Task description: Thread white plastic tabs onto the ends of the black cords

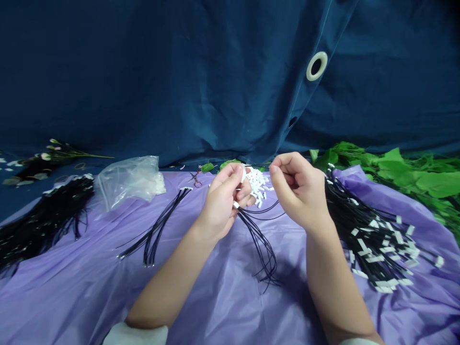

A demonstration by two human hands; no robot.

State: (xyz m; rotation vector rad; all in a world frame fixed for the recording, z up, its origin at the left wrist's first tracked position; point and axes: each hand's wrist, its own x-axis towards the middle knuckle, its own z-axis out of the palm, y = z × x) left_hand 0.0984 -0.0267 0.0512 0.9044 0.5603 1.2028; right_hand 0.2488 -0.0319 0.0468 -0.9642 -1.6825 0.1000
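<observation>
My left hand (224, 201) is closed round a bunch of thin black cords (260, 244) that hang down onto the purple plastic sheet (223, 297). Its fingertips also pinch a small white piece. My right hand (300, 189) is curled just to the right, thumb and forefinger pinched together; what they hold is too small to name. Between and behind the hands lies a heap of small white clips (258, 182).
A large pile of black cords with white tags (370, 235) lies at the right. A smaller bundle of black cords (158, 230) lies left of centre, another black pile (43, 220) far left. A clear plastic bag (127, 179), green leaves (402, 170) and a dark blue tarp (215, 76) stand behind.
</observation>
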